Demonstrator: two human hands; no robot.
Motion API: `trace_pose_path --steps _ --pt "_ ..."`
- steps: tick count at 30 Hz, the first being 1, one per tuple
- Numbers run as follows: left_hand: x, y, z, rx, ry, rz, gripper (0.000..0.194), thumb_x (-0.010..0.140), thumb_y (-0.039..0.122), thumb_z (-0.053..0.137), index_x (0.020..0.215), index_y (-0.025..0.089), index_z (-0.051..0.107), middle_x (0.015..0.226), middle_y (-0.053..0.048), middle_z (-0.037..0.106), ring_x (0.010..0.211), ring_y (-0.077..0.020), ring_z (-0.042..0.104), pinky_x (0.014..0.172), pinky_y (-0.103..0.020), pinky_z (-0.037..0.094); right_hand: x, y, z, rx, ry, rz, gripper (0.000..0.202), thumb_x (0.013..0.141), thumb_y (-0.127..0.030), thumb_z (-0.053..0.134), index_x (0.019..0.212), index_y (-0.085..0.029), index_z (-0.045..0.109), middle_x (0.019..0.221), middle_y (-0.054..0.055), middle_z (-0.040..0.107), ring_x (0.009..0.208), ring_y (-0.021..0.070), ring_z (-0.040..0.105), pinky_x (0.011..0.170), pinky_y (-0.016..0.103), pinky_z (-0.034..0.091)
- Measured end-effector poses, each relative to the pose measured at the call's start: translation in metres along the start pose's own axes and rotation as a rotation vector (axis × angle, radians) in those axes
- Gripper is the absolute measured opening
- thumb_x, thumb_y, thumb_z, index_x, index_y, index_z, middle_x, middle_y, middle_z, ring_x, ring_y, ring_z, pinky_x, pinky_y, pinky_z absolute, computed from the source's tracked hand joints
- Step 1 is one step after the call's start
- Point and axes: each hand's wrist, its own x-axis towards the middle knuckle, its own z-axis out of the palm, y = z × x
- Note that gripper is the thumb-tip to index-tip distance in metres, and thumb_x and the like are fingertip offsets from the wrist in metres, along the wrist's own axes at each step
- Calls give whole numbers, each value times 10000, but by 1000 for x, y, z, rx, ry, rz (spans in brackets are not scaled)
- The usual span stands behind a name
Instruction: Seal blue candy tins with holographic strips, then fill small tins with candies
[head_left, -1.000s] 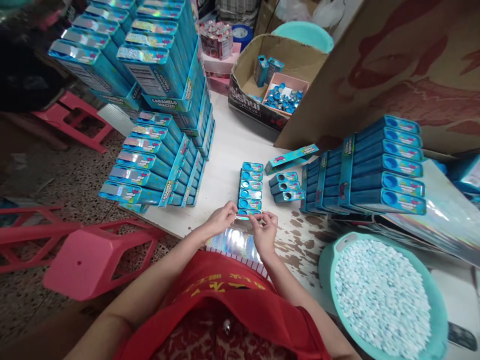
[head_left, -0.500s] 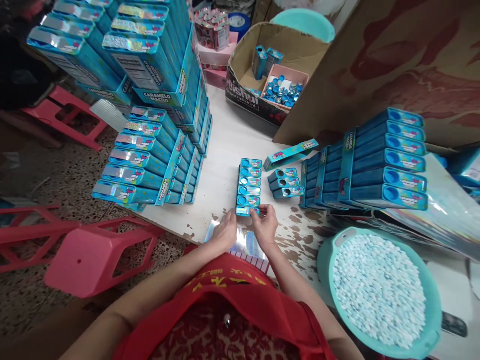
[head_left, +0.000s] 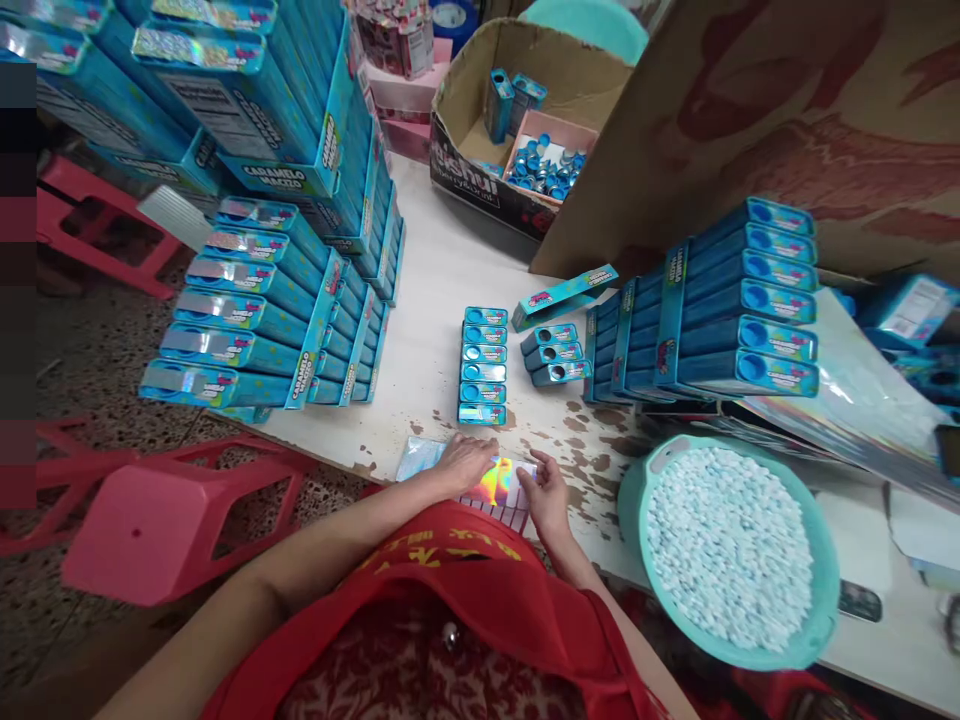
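Observation:
A shiny holographic sheet [head_left: 495,482] lies at the table's front edge, close to the red apron. My left hand [head_left: 466,464] rests on its left part, palm down with the fingers spread flat. At the sheet's right end is my right hand [head_left: 546,490], thumb and forefinger apart, touching the edge or just over it. Beyond my hands stands a row of several blue tins [head_left: 483,371], tops up. Three blue tins with dark open holes [head_left: 559,353] stand right of the row, and a blue cardboard tray [head_left: 562,297] lies behind them.
Stacked blue tins in trays [head_left: 247,300] fill the left side, with more stacked tins [head_left: 720,300] at right. A turquoise tub of pale candies [head_left: 731,550] stands front right. At the back, a cardboard box [head_left: 480,180] holds caps. Red stools [head_left: 139,530] stand at left.
Both hands have left the front tin of the row and come down to the holographic sheet. The view has shifted slightly.

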Motion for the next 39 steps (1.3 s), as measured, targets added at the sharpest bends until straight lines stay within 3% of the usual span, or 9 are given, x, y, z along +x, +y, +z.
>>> trace_pose_path --steps 4,7,15,19,23,28,32,35,39 --pt "10 3 -1 1 -15 -65 275 921 246 351 949 186 618 940 -64 691 925 -219 619 861 -358 381 0 -20 -1 -430 35 -376 271 851 -357 549 1067 -227 649 1085 112 579 968 241 517 812 393 423" --pt "12 2 1 -3 -16 -82 305 924 260 332 946 176 624 921 -76 695 902 -221 626 845 -357 378 -4 -26 0 -687 -28 -592 246 877 -286 539 1099 -252 639 1169 110 584 1050 263 488 857 408 385" --pt "18 -4 6 -83 -22 -126 304 903 264 357 900 190 653 919 -56 702 882 -206 624 813 -324 384 -13 -17 -8 -805 -108 -809 278 898 -185 493 1162 -207 576 1251 101 581 1163 263 444 910 389 332" --pt "21 -5 8 -111 -23 -138 309 898 260 363 888 196 664 904 -48 707 872 -206 624 801 -322 390 -12 -25 -15 -732 -175 -781 153 905 -234 504 981 -193 630 1027 91 664 998 231 526 819 346 359" --pt "23 -6 11 -130 14 -118 306 901 247 363 897 199 665 939 -44 704 883 -200 621 834 -325 391 -10 -39 -29 -691 -260 -663 199 924 -269 461 817 -198 613 738 51 639 731 196 540 682 311 368" --pt "15 -7 9 -218 79 -35 323 923 285 353 972 181 655 1013 -74 679 984 -207 598 903 -328 393 -2 -63 -49 -472 -318 -410 215 913 -326 450 777 -206 566 748 40 639 703 181 574 652 281 408" --pt "4 -1 7 -587 58 165 371 855 368 512 1181 197 561 1168 -62 617 1077 -181 550 918 -281 403 8 -83 -61 -367 -361 -281 237 881 -391 478 746 -209 549 721 33 630 676 176 578 631 275 412" --pt "-2 5 6 -791 -60 102 271 803 347 555 993 166 622 853 -17 651 810 -147 595 725 -240 451 13 -93 -63 -290 -377 -201 269 855 -440 499 738 -207 563 699 24 630 640 166 571 621 273 409" --pt "-14 4 -14 -857 10 -50 212 808 331 506 799 153 620 595 33 529 574 -102 497 545 -204 372 20 -100 -48 -199 -328 -76 286 816 -473 535 745 -201 588 653 12 618 581 153 532 597 271 398"
